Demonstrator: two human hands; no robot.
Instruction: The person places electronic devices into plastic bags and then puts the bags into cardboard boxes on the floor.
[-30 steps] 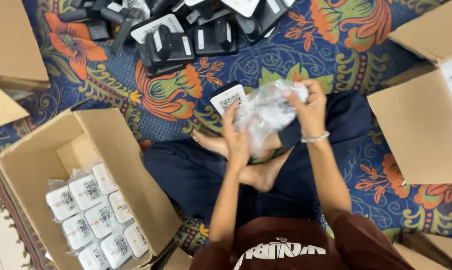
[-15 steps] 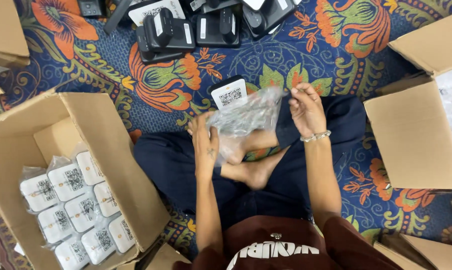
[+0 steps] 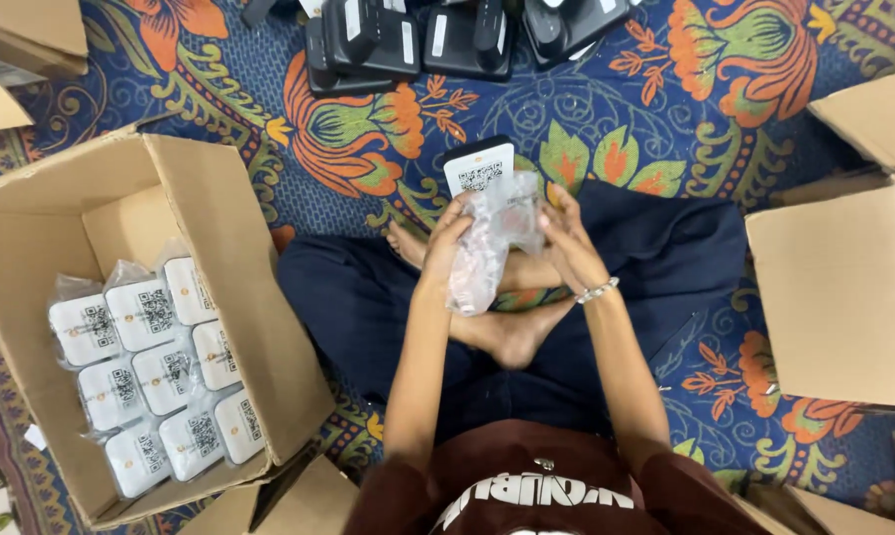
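I sit cross-legged on a patterned floor cloth. My left hand [image 3: 445,246] and my right hand [image 3: 569,241] both grip a clear plastic bag [image 3: 489,250] that hangs between them over my crossed feet. A small black device with a white coded label [image 3: 479,165] stands upright just beyond the bag; its lower part is behind the plastic, and I cannot tell whether it is inside the bag. A bead bracelet [image 3: 598,291] circles my right wrist.
An open cardboard box [image 3: 219,228] at my left holds several bagged white-labelled devices [image 3: 150,367]. Several black devices [image 3: 408,40] lie on the cloth ahead. Another cardboard box [image 3: 834,287] stands at my right, and more cardboard sits at the top left corner [image 3: 26,30].
My hands have come closer together and lower, gathering the spread bag into a narrower bundle. The view has shifted, bringing the left box and its bagged devices further into the frame.
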